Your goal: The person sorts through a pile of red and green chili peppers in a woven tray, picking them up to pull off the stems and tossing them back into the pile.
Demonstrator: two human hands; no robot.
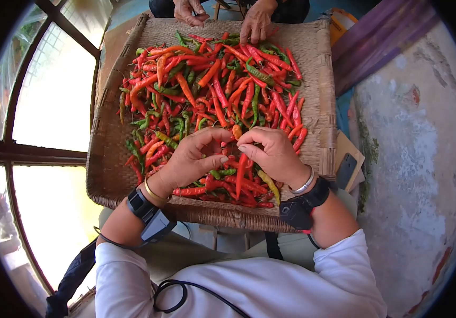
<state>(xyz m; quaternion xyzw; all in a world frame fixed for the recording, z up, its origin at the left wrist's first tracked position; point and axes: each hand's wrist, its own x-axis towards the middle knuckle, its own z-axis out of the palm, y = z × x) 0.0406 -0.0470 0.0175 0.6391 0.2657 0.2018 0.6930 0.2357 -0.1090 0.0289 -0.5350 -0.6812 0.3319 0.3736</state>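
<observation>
A heap of red, orange and green chili peppers (pixel 222 98) covers the woven tray (pixel 317 106) in front of me. Over its near part, my left hand (pixel 199 156) is curved with thumb and forefinger apart, nothing between them. Close beside it, my right hand (pixel 273 156) is pinched at the top of a red chili pepper (pixel 241 177) that points down toward me. An orange pepper end (pixel 237 132) shows between the fingertips of both hands. A yellowish pepper (pixel 269 185) lies below my right hand.
Across the tray, another person's hands (pixel 259 21) are at the far edge, one touching the peppers. A phone (pixel 347 168) lies on cardboard at the right, near a worn wall (pixel 408 138). A framed window (pixel 53 90) is on the left.
</observation>
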